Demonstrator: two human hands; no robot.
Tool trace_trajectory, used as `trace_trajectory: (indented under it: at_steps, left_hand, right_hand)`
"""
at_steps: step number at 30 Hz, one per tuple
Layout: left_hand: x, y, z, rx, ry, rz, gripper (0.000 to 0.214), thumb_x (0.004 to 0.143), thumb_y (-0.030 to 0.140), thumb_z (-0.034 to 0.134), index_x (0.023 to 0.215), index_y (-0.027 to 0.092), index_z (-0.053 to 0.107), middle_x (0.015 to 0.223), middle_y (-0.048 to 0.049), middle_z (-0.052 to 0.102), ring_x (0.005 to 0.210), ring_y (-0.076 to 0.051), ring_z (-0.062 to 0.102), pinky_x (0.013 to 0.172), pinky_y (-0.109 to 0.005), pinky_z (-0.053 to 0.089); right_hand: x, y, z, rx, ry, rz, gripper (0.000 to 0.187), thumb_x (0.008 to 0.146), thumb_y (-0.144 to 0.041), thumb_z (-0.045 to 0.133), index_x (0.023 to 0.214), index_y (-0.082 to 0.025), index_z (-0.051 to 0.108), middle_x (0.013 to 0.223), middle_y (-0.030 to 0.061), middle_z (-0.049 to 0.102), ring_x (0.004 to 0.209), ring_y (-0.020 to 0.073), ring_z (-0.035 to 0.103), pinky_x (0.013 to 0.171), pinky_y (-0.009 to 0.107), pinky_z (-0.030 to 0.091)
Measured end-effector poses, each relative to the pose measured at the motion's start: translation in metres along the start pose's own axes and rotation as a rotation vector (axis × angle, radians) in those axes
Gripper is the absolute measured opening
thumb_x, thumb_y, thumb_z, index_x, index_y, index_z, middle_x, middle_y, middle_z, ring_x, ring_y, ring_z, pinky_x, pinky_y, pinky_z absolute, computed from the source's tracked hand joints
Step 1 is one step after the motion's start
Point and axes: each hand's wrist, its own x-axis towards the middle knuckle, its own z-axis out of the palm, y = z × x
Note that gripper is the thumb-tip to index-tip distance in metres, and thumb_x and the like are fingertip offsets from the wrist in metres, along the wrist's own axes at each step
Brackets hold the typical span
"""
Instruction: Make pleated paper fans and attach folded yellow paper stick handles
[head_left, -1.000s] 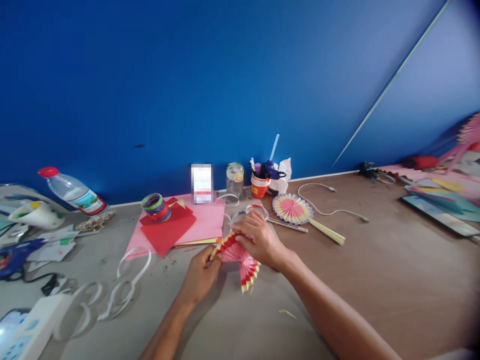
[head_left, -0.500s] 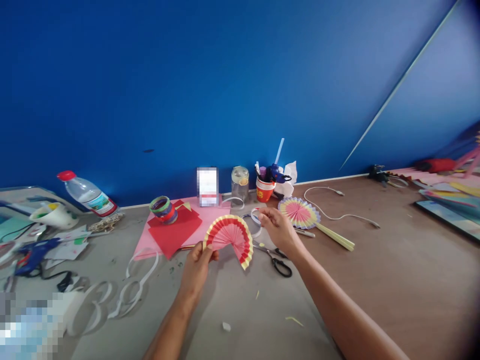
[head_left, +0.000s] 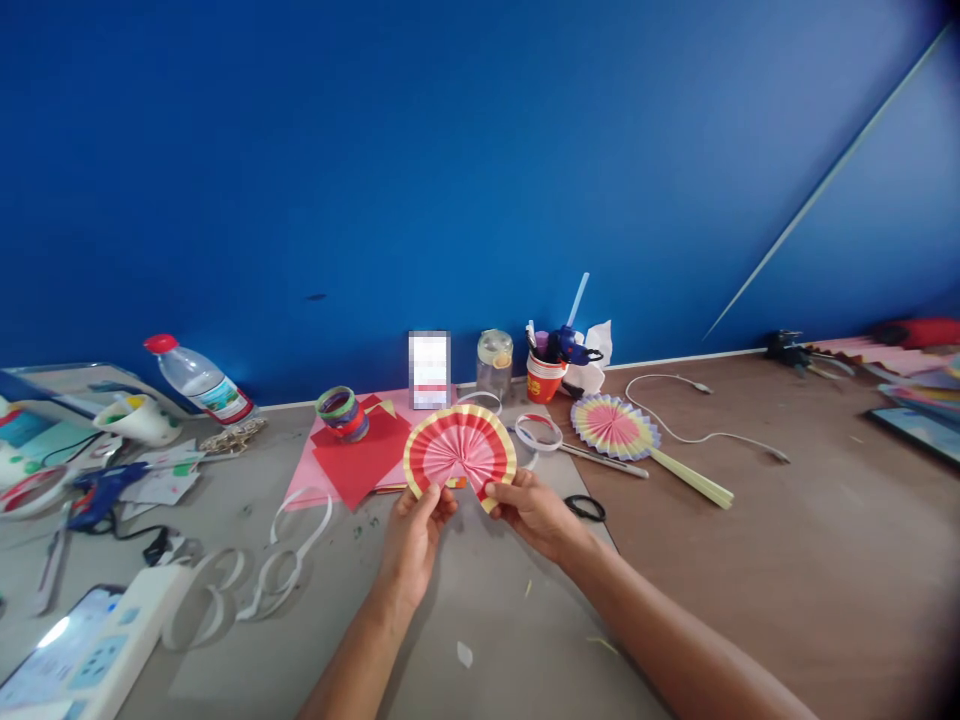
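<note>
A pleated paper fan (head_left: pixel 459 440), pink at the centre with red and yellow bands, is spread between my two hands above the table. My left hand (head_left: pixel 416 530) pinches its lower left edge with thumb and fingers. On the other side my right hand (head_left: pixel 532 505) grips the lower right edge. A gap shows at the fan's bottom between the thumbs. Just beyond my right hand lie a roll of tape (head_left: pixel 538 432) and the black handle of scissors (head_left: pixel 585 508), partly hidden by that hand. A finished-looking round fan (head_left: pixel 615 428) with a yellow handle rests farther right.
Red paper (head_left: pixel 364 455) lies on pink sheets, with several tape rolls (head_left: pixel 343 415) on top. Against the wall stand a phone (head_left: pixel 430 370), a jar (head_left: pixel 494 368) and a cup of tools (head_left: pixel 545 378). Leftward are a bottle (head_left: pixel 202 382), glue gun (head_left: pixel 105 495), power strip (head_left: pixel 124 640) and white strips (head_left: pixel 274 585).
My right hand has left the roll of tape and come down to the fan's right edge, gripping it. The fan is now opened wider, its gap narrower. The view has shifted slightly left.
</note>
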Motion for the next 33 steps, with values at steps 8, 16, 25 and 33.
trace_trajectory:
  at_steps: [8,16,25,33]
  left_hand:
    - [-0.007,-0.007,0.008,-0.119,-0.068,-0.171,0.017,0.067,0.026,0.076,0.072,0.015,0.065,0.068,-0.0013,0.066,0.064,-0.012,0.062,0.068,-0.027,0.051]
    - [-0.007,-0.003,0.006,-0.18,-0.033,-0.133,0.019,0.059,0.015,0.074,0.076,0.016,0.066,0.075,-0.002,0.072,0.066,-0.016,0.067,0.074,-0.033,0.052]
    - [-0.013,0.001,0.011,-0.135,-0.163,-0.106,0.022,0.065,0.028,0.078,0.081,0.014,0.071,0.08,-0.0049,0.073,0.071,-0.016,0.067,0.075,-0.03,0.052]
    - [-0.011,0.011,0.007,-0.137,-0.172,-0.104,0.028,0.067,0.036,0.078,0.083,0.014,0.072,0.082,-0.0072,0.074,0.074,-0.019,0.068,0.08,-0.036,0.052]
  right_hand:
    - [-0.002,0.006,0.01,0.068,0.062,-0.025,0.024,0.058,-0.032,0.077,0.066,-0.017,0.06,0.061,-0.0025,0.057,0.051,0.0089,0.043,0.05,0.022,0.037]
    - [-0.003,0.0,0.001,0.181,-0.002,0.096,0.019,0.068,-0.032,0.069,0.064,-0.016,0.059,0.059,-0.0005,0.055,0.05,0.0099,0.045,0.051,0.024,0.038]
    - [-0.006,-0.002,0.007,0.29,0.001,0.136,0.016,0.072,-0.032,0.064,0.068,-0.016,0.063,0.065,0.003,0.061,0.054,0.0132,0.049,0.059,0.03,0.045]
    - [-0.008,-0.015,0.0,0.319,-0.176,0.055,0.063,0.078,-0.073,0.039,0.091,-0.017,0.066,0.082,0.0103,0.066,0.073,0.0229,0.061,0.073,0.041,0.048]
